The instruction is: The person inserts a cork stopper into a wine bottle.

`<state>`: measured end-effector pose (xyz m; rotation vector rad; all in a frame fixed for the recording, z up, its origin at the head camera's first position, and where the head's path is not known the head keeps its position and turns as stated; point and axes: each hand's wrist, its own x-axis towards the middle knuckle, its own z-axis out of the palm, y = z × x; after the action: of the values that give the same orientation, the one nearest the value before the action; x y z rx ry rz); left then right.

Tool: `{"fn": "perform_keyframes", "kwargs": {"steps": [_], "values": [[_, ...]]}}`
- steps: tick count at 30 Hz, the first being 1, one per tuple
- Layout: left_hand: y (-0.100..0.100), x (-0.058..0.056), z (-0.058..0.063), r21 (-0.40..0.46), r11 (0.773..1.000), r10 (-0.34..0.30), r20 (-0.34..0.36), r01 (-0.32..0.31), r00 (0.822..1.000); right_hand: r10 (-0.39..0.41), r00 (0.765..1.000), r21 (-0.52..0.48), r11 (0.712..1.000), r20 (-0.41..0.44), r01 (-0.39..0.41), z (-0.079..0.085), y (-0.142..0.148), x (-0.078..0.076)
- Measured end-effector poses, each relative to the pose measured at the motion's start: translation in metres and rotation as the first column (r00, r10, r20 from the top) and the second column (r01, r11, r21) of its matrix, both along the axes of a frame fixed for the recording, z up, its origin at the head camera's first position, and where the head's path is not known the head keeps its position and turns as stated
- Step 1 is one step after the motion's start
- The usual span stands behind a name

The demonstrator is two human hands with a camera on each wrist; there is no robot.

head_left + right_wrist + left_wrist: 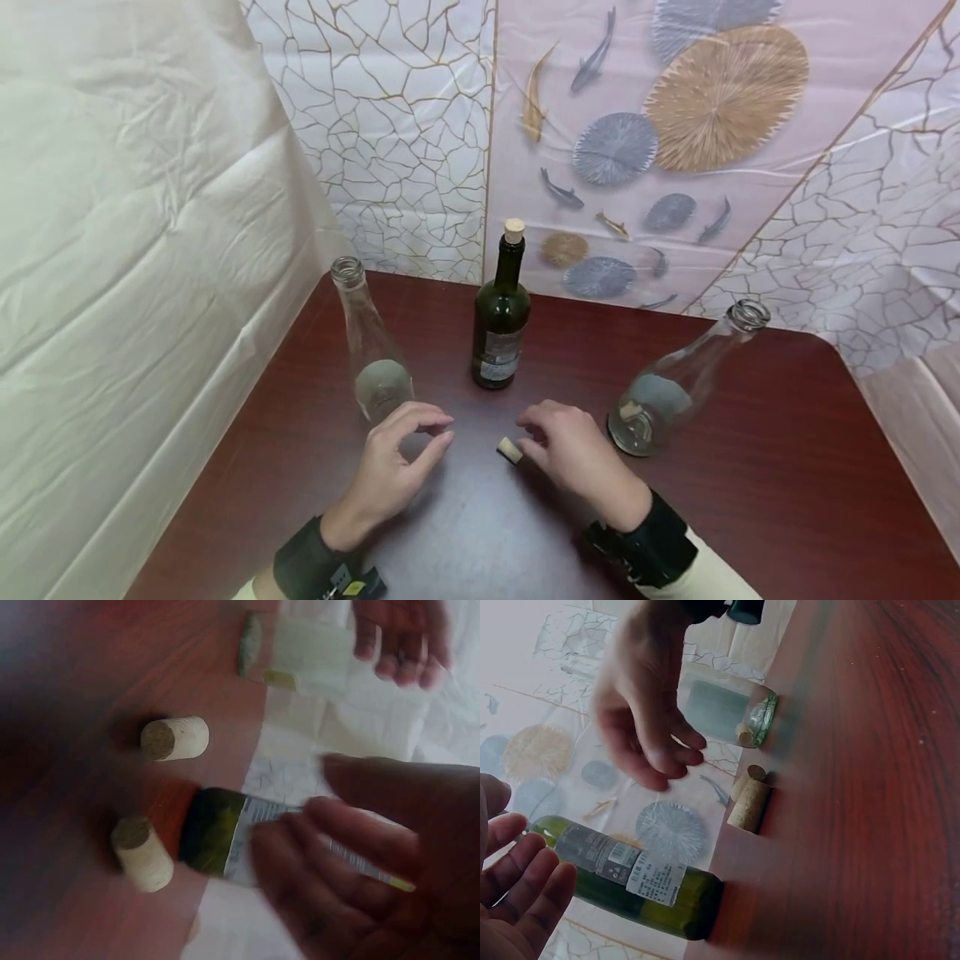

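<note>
My left hand (393,462) is above the table with thumb and fingertips apart, holding nothing. My right hand (581,454) hovers with loosely bent fingers beside a cork (509,451) lying on the table, and grips nothing. Two corks show in the right wrist view, one cork (175,738) on its side and another cork (142,855) nearer the right hand. Beyond both hands a dark green bottle (500,325) stands upright with a pale stopper (513,231) in its mouth. The left hand partly covers the base of a clear glass bottle (371,325).
A second clear glass bottle (686,371) is to the right of my right hand, with a small cork (744,733) inside near its base. The dark red table (810,467) meets patterned cloth (397,142) at the back and a pale cloth (150,275) on the left.
</note>
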<state>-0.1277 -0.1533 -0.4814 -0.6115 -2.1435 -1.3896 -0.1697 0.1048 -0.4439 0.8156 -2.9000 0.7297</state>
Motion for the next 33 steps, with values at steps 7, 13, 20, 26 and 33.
{"fn": "perform_keyframes", "kwargs": {"steps": [7,13,20,26,33], "values": [[-0.002,0.0,-0.005,0.013,1.0,0.0,-0.026,0.001,1.0,0.08,0.997,0.179,0.981,-0.007,-0.077,-0.012,-0.029,-0.008],[-0.003,-0.001,-0.009,0.011,1.0,-0.002,-0.031,0.002,1.0,0.133,0.99,0.236,0.965,-0.051,-0.117,-0.025,-0.039,-0.009],[-0.003,-0.003,-0.012,0.021,1.0,-0.015,-0.039,0.016,0.999,0.127,0.989,0.205,0.973,-0.081,-0.108,-0.032,-0.04,-0.009],[-0.002,-0.002,-0.013,0.016,1.0,-0.018,-0.016,0.018,1.0,0.125,0.991,0.188,0.975,-0.045,-0.115,-0.031,-0.037,-0.011],[0.005,-0.002,-0.016,0.098,0.994,-0.07,0.131,0.057,0.989,0.09,0.964,-0.024,0.995,-0.248,-0.099,-0.017,-0.03,-0.005]]}}
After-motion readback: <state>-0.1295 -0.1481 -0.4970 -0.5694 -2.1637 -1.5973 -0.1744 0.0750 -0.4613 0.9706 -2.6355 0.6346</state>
